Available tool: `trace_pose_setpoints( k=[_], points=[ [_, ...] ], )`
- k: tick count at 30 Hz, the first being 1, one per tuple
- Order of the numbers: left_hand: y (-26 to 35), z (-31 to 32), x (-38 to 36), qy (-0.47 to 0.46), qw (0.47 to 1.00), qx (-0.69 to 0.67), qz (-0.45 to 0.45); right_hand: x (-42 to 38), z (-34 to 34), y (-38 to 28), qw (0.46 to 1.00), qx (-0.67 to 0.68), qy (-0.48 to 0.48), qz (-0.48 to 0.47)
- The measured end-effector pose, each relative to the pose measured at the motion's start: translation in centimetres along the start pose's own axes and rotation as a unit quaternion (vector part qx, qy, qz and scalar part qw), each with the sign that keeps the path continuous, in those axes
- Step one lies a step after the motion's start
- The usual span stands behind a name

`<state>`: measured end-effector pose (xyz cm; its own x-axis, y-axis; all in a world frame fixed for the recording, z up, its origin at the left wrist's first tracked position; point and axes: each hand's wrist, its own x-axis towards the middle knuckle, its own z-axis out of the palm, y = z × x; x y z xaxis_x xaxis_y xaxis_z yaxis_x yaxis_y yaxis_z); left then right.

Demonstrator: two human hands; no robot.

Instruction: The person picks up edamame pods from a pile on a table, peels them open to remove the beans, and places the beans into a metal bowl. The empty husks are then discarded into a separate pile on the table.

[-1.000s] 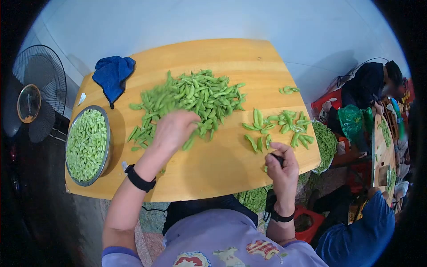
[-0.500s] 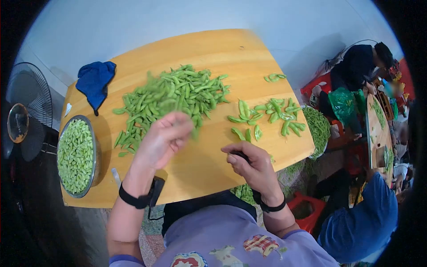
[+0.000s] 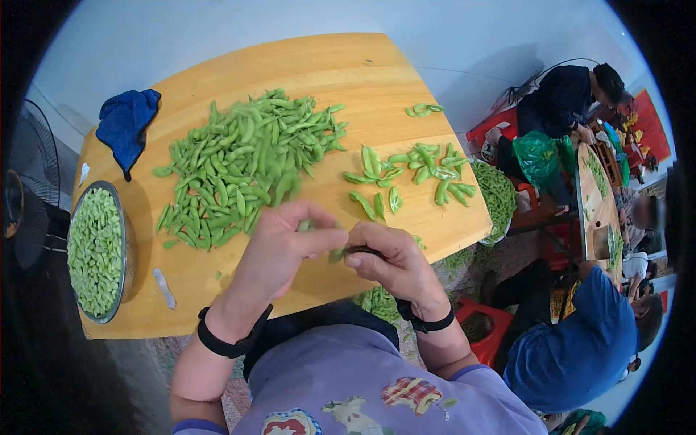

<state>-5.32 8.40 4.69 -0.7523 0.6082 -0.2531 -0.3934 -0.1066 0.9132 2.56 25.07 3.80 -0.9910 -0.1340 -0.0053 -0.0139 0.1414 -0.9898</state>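
My left hand (image 3: 286,243) is closed, with green bits of a soybean pod (image 3: 336,255) showing at its fingertips. Its fingers meet those of my right hand (image 3: 391,262), which is closed round a small dark object (image 3: 365,251); what that object is, I cannot make out. Just beyond my left hand lies a heap of green soybean pods (image 3: 239,156). Several opened pods (image 3: 420,167) are scattered on the right side of the wooden table (image 3: 319,61). At the left edge stands a metal bowl (image 3: 125,250) full of shelled green soybeans (image 3: 96,250).
A blue cloth (image 3: 127,127) lies at the table's far left, and a pale strip (image 3: 164,288) near the bowl. A fan (image 3: 32,174) stands left. Past the right edge are a container of pods (image 3: 495,199), a red stool (image 3: 484,333) and people (image 3: 580,348) at another table.
My left hand has come from the pod heap to my right hand, and green bits now show between them. The whole view has shifted slightly, with the table appearing further left.
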Motion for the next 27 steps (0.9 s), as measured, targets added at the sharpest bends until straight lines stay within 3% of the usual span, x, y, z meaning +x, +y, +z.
trace_pose_setpoints(
  k=[3,5,8,27],
  points=[
    [0.0,0.2,0.2,-0.015,1.0,0.017,0.01,-0.3,0.0,-0.7,0.998,-0.051,0.011,-0.026],
    [0.0,0.4,0.1,0.011,0.991,0.109,0.077,-0.6,0.1,-0.9,0.997,-0.061,0.024,-0.029],
    [0.5,0.7,-0.1,-0.001,0.979,0.183,0.088,-0.8,0.0,-0.8,0.997,-0.055,0.025,-0.047],
    [0.5,1.4,-1.0,-0.011,0.977,0.193,0.092,-1.6,0.3,-1.1,0.99,-0.109,0.041,-0.077]
  ],
)
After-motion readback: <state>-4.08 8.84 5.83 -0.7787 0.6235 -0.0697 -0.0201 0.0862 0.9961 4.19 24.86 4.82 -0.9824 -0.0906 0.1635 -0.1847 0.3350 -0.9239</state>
